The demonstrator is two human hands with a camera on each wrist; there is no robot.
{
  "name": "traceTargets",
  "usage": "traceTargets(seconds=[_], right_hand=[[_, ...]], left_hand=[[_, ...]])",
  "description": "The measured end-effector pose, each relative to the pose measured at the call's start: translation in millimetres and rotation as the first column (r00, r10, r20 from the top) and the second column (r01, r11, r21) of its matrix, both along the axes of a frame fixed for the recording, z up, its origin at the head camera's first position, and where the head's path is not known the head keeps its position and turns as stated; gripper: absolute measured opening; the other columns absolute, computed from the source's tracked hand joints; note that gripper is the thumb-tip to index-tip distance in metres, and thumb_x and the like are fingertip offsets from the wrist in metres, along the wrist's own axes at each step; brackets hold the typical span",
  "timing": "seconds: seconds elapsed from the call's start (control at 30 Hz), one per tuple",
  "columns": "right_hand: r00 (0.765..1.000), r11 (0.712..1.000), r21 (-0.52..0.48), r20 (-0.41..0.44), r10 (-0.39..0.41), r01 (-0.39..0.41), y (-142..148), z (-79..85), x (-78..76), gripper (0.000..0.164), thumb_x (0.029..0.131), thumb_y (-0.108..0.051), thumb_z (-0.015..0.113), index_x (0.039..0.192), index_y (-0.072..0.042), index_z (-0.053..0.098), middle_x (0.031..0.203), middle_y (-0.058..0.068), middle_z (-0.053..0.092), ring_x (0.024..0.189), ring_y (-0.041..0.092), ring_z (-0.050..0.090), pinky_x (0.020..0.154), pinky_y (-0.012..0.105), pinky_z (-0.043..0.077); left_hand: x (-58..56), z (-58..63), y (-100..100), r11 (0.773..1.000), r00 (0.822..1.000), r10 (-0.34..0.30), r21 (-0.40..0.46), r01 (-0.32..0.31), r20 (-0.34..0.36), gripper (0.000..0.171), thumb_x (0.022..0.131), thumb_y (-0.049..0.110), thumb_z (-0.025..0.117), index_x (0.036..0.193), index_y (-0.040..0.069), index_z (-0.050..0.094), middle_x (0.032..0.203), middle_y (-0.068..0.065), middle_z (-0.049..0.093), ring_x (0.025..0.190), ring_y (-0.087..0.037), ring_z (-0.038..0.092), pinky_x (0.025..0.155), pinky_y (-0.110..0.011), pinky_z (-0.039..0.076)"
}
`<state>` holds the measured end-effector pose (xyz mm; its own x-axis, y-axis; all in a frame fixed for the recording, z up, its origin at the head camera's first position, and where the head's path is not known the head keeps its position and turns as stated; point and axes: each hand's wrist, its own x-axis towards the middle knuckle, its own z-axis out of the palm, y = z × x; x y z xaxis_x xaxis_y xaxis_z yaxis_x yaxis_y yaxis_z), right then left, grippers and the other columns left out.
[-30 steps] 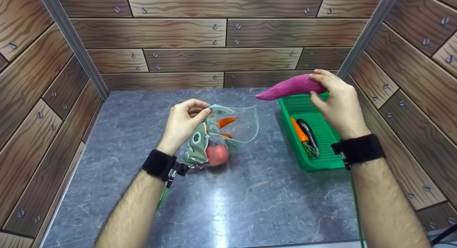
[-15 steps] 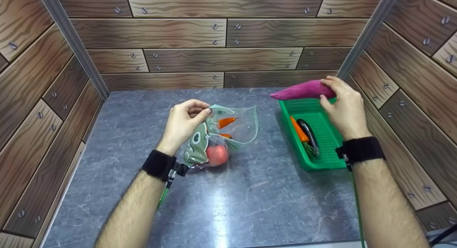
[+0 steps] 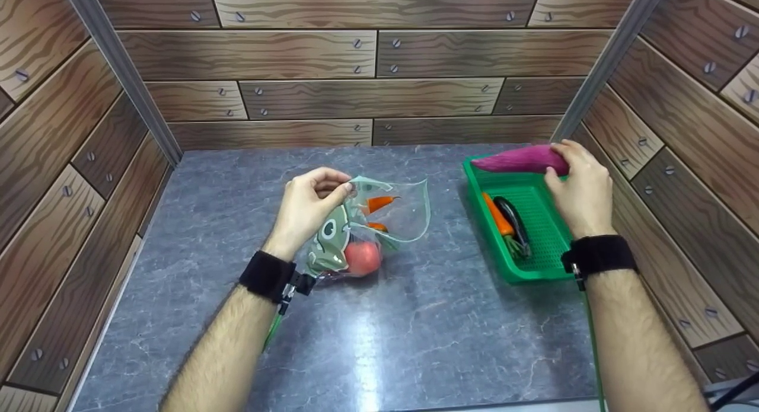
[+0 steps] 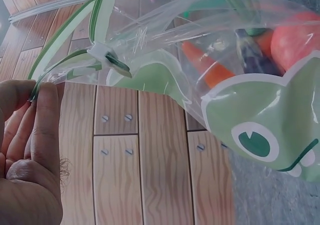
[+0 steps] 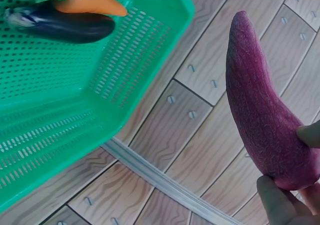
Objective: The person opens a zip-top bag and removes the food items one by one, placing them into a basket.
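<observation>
My left hand (image 3: 308, 210) pinches one top corner of a clear zip bag (image 3: 409, 213) with a green cartoon face printed on it. The bag's mouth gapes toward the right. Inside it are a round red tomato-like item (image 3: 363, 258), orange carrot pieces (image 3: 379, 204) and, in the left wrist view, something dark purple (image 4: 255, 55). My right hand (image 3: 584, 187) grips a purple sweet potato (image 3: 519, 159) by its thick end, thumb on one side and fingers on the other. Its narrow tip points left, over the far end of the green basket (image 3: 507, 270).
A carrot (image 3: 497, 215) with green stalks and a dark eggplant (image 3: 513, 222) lie side by side along the basket's left wall. Wood-patterned walls (image 3: 308, 98) enclose the grey marbled table (image 3: 249, 364) at the back and sides.
My right hand has carried the sweet potato right and down, from beside the bag's mouth to over the basket's far end. My left hand and the bag have hardly moved.
</observation>
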<state>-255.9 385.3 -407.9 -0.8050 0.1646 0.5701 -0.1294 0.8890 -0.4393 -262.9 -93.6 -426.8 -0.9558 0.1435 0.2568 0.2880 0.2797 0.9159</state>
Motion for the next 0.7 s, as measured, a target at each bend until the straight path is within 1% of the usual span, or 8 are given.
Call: traceTargets(seconds=[0.23, 0.4, 0.53, 0.7], right_hand=[[0.999, 0.999, 0.002, 0.011, -0.040, 0.040, 11.3, -15.0, -1.1, 0.041, 0.105, 0.000, 0.078, 0.146, 0.002, 0.077, 0.160, 0.027, 0.073, 0.145, 0.058, 0.070, 0.121, 0.078, 0.056], [0.998, 0.998, -0.001, 0.025, -0.063, 0.063, 22.3, -27.0, -2.5, 0.041, 0.105, 0.000, 0.078, 0.146, 0.003, 0.077, 0.159, 0.028, 0.072, 0.145, 0.059, 0.070, 0.121, 0.079, 0.055], [0.994, 0.996, 0.003, 0.059, -0.091, 0.091, 31.3, -37.1, -3.8, 0.041, 0.106, -0.001, 0.077, 0.147, 0.004, 0.075, 0.160, 0.029, 0.071, 0.145, 0.062, 0.068, 0.121, 0.081, 0.054], [0.987, 0.993, 0.014, 0.113, -0.114, 0.113, 40.2, -50.6, -4.1, 0.042, 0.109, -0.001, 0.075, 0.150, 0.006, 0.073, 0.162, 0.031, 0.068, 0.145, 0.064, 0.066, 0.121, 0.081, 0.054]], left_hand=[[0.4, -4.6, 0.6, 1.000, 1.000, 0.006, -0.016, -0.006, -0.003, 0.018, 0.110, 0.016, 0.084, 0.123, 0.005, 0.086, 0.117, -0.014, 0.091, 0.109, -0.026, 0.089, 0.096, -0.023, 0.071], [0.3, -5.1, 0.8, 1.000, 1.000, 0.006, -0.025, -0.006, 0.002, 0.018, 0.110, 0.016, 0.084, 0.124, 0.005, 0.086, 0.118, -0.014, 0.091, 0.109, -0.026, 0.088, 0.098, -0.027, 0.072], [-0.2, -4.8, 1.4, 0.999, 1.000, 0.008, -0.032, -0.008, 0.002, 0.018, 0.110, 0.016, 0.084, 0.125, 0.005, 0.086, 0.119, -0.014, 0.091, 0.110, -0.026, 0.088, 0.099, -0.028, 0.072], [-0.3, -5.3, 1.5, 1.000, 1.000, 0.007, -0.030, -0.007, 0.000, 0.018, 0.110, 0.016, 0.084, 0.124, 0.005, 0.086, 0.119, -0.014, 0.091, 0.110, -0.026, 0.088, 0.100, -0.029, 0.072]])
